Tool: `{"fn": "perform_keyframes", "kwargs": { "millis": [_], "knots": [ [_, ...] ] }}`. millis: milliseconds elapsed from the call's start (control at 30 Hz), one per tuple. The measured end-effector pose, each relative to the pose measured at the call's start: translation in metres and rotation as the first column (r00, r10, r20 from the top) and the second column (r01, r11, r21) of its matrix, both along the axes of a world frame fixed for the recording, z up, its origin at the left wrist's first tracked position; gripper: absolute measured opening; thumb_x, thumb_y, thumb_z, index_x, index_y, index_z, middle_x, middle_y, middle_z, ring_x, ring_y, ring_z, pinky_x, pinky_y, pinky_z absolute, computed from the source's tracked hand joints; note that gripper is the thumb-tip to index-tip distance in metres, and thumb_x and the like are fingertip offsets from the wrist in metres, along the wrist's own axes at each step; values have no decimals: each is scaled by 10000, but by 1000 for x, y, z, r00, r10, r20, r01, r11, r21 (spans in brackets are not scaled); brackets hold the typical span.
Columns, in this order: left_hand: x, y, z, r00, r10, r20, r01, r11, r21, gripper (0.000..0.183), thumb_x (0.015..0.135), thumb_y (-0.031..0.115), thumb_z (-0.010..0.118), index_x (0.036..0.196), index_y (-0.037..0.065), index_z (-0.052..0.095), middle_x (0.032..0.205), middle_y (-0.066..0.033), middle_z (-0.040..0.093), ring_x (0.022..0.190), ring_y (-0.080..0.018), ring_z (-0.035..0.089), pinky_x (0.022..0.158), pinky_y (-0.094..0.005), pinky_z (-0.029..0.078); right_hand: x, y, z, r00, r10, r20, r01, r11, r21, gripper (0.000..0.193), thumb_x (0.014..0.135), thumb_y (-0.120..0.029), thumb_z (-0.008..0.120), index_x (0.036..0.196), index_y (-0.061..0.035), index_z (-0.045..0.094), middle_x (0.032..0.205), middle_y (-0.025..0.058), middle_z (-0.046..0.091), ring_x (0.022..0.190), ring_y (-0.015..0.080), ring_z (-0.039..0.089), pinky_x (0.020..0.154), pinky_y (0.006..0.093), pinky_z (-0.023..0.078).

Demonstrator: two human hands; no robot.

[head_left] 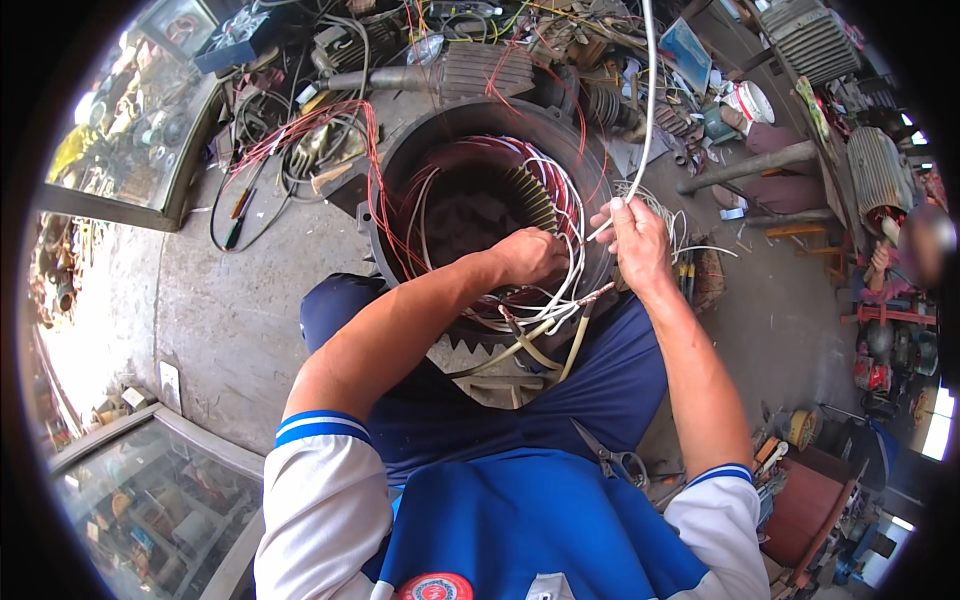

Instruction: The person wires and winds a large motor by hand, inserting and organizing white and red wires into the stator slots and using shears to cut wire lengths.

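Concrete floor [250, 310] surrounds a stator [592, 160] between the legs [625, 370]. Right hand [640, 240] pinches a white tube [651, 100] near its rim; left hand [532, 257] reaches among windings [574, 205], grip indeterminable. Apparent step: guiding the tube; next move calls for steady alignment.

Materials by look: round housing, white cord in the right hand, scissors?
Round housing: probably cast iron or steel, dark and matte, given its thick, dull wall.
White cord: likely plastic or rubber outside, smooth, bending in an even curve; any core can't be seen.
Scissors: likely steel, from the grey metallic look; exact finish too small to tell.
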State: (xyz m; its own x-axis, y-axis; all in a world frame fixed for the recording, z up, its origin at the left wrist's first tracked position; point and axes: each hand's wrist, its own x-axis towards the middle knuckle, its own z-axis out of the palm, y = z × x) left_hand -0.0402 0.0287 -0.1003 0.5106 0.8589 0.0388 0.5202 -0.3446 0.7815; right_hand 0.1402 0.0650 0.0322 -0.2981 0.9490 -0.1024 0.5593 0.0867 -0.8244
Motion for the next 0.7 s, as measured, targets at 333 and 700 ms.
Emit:
{"fn": "perform_keyframes", "kwargs": {
  "millis": [333,700],
  "knots": [
    [0,3,-7,998,-1,68,-3,999,49,171,929,182,643,903,32,721,909,-200,712,866,-403,684,800,-486,545,-3,-9,-17,998,65,-14,-66,997,-51,366,1104,-296,477,1059,8,676,948,100,759,745,144,696,665,299,573],
    [5,4,-23,995,-15,94,-2,984,178,142,909,159,617,834,50,669,865,-190,692,777,-403,674,705,-512,533,11,4,-39,995,100,-19,-102,984,-148,377,1068,-310,529,978,4,718,845,87,727,781,171,703,706,328,572]
  ]
}}
